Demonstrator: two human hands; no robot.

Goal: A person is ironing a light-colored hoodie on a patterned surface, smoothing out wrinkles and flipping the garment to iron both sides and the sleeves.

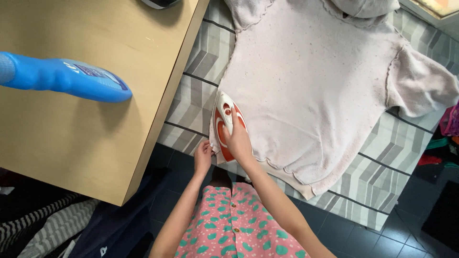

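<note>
A pale pinkish-white hooded sweatshirt (311,86) lies flat on a grey patterned ironing board (191,100). An orange and white iron (224,114) rests on the sweatshirt's lower left corner. My right hand (237,139) is closed around the iron's handle. My left hand (203,155) pinches the hem corner of the sweatshirt just beside the iron, at the board's near edge.
A light wooden table (95,143) stands to the left with a blue plastic bottle (67,79) lying on it. Striped and dark clothes (43,229) are piled at lower left. More coloured clothing (447,134) lies at the right edge. The floor is dark tile.
</note>
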